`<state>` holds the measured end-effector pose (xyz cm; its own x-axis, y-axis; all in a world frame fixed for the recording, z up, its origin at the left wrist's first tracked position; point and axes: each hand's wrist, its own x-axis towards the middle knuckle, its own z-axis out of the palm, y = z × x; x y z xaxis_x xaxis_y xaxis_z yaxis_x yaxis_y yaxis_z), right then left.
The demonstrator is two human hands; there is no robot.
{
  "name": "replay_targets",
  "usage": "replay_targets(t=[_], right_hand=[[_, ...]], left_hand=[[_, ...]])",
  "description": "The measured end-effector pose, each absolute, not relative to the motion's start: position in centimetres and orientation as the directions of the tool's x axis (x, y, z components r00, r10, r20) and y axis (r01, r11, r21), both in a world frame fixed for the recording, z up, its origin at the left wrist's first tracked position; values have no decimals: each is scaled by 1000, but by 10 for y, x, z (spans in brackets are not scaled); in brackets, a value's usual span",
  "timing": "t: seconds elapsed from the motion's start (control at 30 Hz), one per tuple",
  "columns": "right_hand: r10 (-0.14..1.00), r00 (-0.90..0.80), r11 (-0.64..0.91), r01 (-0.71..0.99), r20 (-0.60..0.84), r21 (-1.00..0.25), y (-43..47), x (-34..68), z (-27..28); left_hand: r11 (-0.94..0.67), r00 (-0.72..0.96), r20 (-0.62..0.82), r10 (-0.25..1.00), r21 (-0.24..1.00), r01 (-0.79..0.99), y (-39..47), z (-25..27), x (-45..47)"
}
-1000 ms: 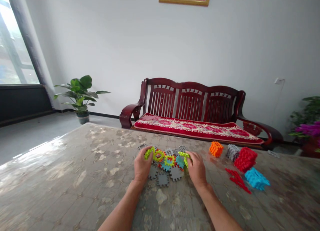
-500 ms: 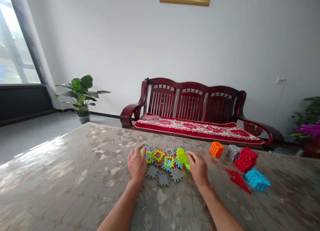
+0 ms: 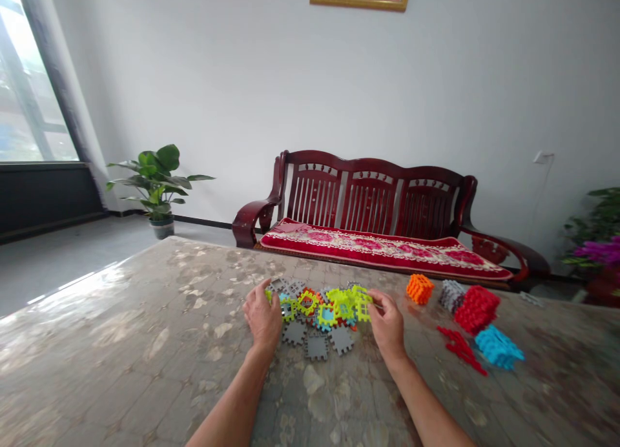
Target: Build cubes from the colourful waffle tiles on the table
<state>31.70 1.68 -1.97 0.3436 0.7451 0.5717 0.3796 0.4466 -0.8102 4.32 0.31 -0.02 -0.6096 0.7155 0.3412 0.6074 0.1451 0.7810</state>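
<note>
Before me on the table lies a pile of flat, notched plastic building tiles in lime green, grey, blue and orange-red. My left hand (image 3: 262,316) is at the pile's left side, its fingers bent and closed on a lime green tile (image 3: 268,295), mostly hidden by the hand. At the right side, my right hand (image 3: 388,323) pinches the edge of a lime green window-patterned tile (image 3: 363,309). Further lime green tiles (image 3: 327,314) lie between the hands. Several grey tiles (image 3: 317,346) spread along the pile's near edge.
To the right stand an orange cube (image 3: 419,289), a grey block (image 3: 451,294), a red cube (image 3: 477,309) and a blue block (image 3: 498,347). Flat red pieces (image 3: 462,349) lie nearer me. Behind the table (image 3: 203,369) is a wooden bench (image 3: 368,201) with a red cover.
The lime green tile at my right hand has turned, now showing its window pattern, and more lime green shows beside it. My left hand has shifted slightly left.
</note>
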Motion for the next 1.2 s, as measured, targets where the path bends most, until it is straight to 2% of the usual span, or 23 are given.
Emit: replay_targets(t=[0.17,0.27,0.4,0.53,0.6,0.73,0.8,0.87,0.97,1.07,1.2], right_hand=[[763,313,464,345,566,-816,14,310,-19],[782,209,509,331,588,-795,11,302,-15],[767,7,585,405,642,-703,5,293,-10],[768,-145,601,500,624,-624,2,293,-14],[781,-123,564,560,613,-607,3,297,-19],[788,31,433,683,615,-589,9,305,-29],[775,59,416,702,629,-579,10,306,-31],[759,39,443,700,650,-559,10,304,-32],[745,-5,462,725,667,-510,8,301,-32],[740,20,384,808,672,-447,7,305,-31],[716,72,226,917,694,-328,8,331,-25]], left_hand=[[-45,-508,496,705,745,665,11,-12,45],[-117,-450,541,711,721,683,14,-18,47],[-110,-426,513,745,724,681,16,-22,48],[-76,-384,490,783,687,723,12,-20,51],[-20,-381,472,795,649,761,7,-16,53],[183,-456,392,799,564,805,-2,-7,56],[208,-459,378,804,545,812,-3,-5,56],[149,-411,394,822,548,823,-1,-7,54],[-42,-279,461,842,573,819,5,-15,52],[-188,-200,516,833,604,775,11,-21,51],[-213,-215,543,811,618,756,10,-20,50]])
